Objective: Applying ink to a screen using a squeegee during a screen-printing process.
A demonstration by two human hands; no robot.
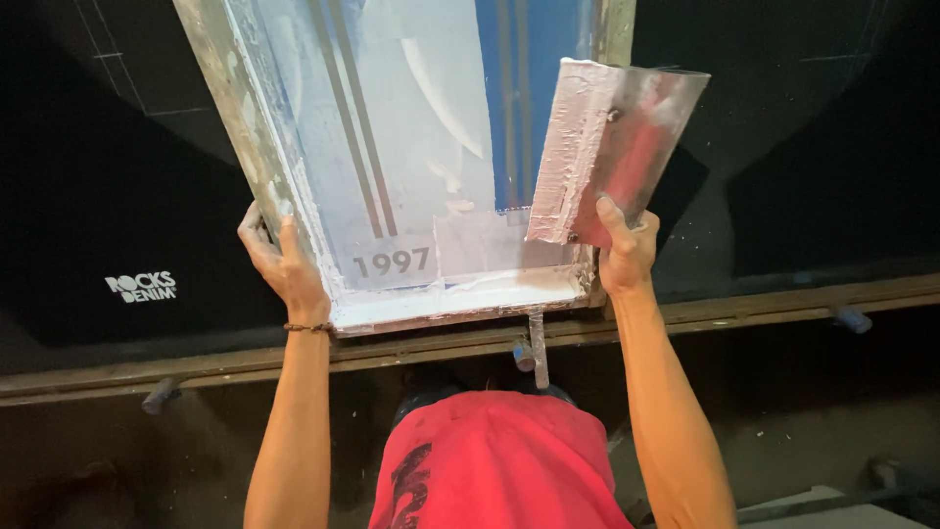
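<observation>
A screen-printing frame [257, 147] with a paint-stained metal rim and a pale mesh bearing a blue and grey stencil lies over black fabric on a long table. My left hand [279, 260] grips the frame's near left corner. My right hand [627, 250] holds a flat squeegee [612, 147], smeared with white ink, tilted up over the frame's right side. A pool of white ink [470, 296] lies along the near edge inside the frame.
Black garments [108, 196] with a small white print are spread to the left and right [813, 147] on the table. The table's wooden front rail [764, 309] carries small clamps [852, 319]. My red shirt [499, 460] fills the bottom middle.
</observation>
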